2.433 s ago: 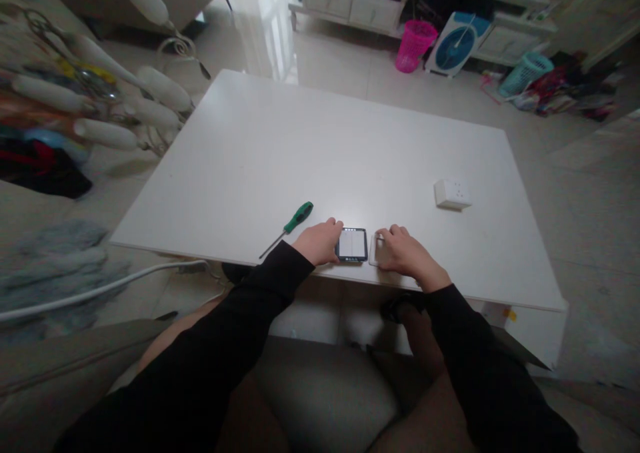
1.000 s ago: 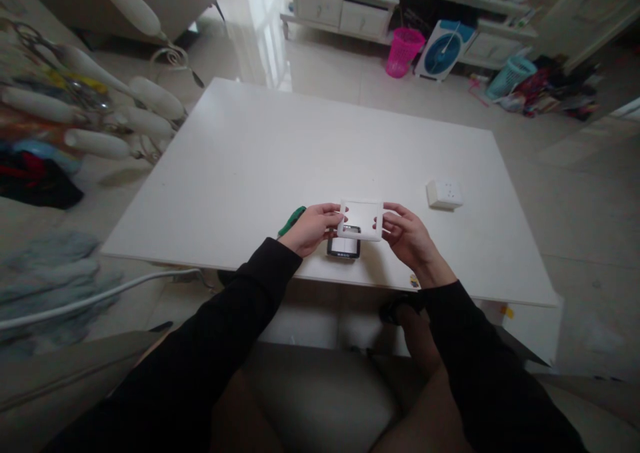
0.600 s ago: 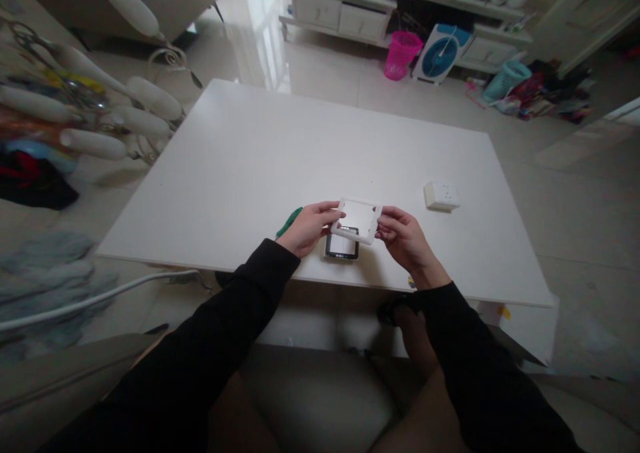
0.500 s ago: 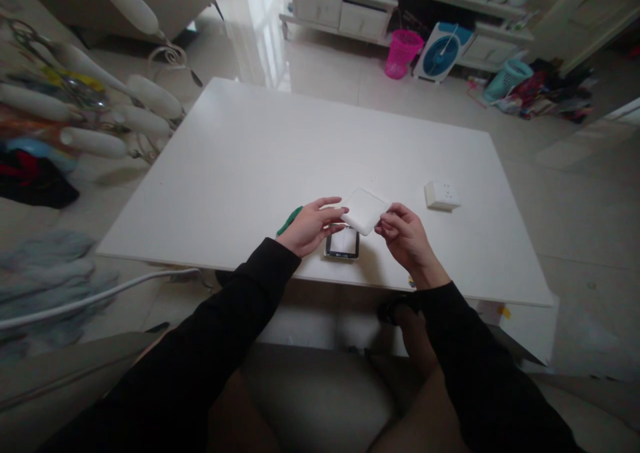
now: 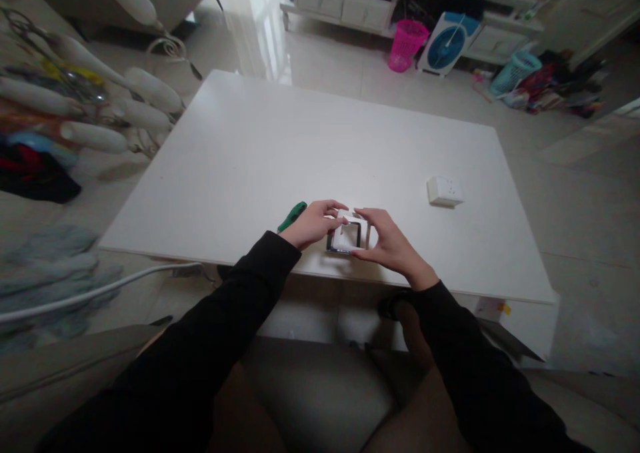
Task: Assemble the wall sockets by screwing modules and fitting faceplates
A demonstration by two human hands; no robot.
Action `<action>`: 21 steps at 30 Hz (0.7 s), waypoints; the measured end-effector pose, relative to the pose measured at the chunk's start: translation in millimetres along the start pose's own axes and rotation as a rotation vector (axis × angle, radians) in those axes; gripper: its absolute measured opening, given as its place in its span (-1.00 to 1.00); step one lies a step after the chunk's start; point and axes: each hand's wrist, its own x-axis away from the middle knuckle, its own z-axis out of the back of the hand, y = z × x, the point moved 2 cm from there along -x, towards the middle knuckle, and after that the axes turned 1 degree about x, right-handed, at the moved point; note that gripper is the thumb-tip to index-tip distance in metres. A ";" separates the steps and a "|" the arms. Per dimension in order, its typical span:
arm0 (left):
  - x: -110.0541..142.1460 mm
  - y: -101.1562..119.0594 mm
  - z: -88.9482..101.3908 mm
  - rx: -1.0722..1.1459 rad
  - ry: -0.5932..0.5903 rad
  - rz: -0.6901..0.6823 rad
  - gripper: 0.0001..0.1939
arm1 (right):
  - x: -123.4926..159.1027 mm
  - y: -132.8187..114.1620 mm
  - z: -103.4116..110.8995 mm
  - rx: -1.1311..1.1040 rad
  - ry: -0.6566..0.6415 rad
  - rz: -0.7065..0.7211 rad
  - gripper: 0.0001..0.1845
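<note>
Near the front edge of the white table, both my hands close around a thin white square cover (image 5: 365, 233). Directly beneath it sits a small switch-like box with a black frame (image 5: 341, 251), partly hidden by the cover and fingers. My left hand (image 5: 320, 222) pinches the cover's upper left. My right hand (image 5: 393, 243) spans its right side, thumb at the near edge and fingers at the far edge. Whether the cover touches the box I cannot tell. Beside my left hand lies a green-handled tool (image 5: 293, 217), its other end hidden.
A white socket box (image 5: 445, 191) stands on the right of the white table (image 5: 280, 139). Beyond the table are a pink basket (image 5: 407, 45), a blue and white fan (image 5: 447, 44) and a teal basket (image 5: 516, 73). White lamp arms (image 5: 95, 136) reach in at left.
The white cover has come down from above the black-framed box onto or close over it. My right hand has shifted left and now spans the cover's side. The view has tilted slightly.
</note>
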 end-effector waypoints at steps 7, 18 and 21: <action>0.9 -5.1 4.0 -0.634 -0.002 -0.148 -0.54 | 1.0 -2.3 -14.1 0.171 -0.094 0.043 -0.18; 8.8 -26.9 -0.4 -1.132 -0.197 -0.319 -0.28 | -3.9 4.1 -33.9 0.270 -0.167 0.016 -0.10; 8.2 -27.0 0.3 -1.169 -0.209 -0.319 -0.27 | -1.7 9.6 -34.7 0.237 -0.165 -0.002 -0.07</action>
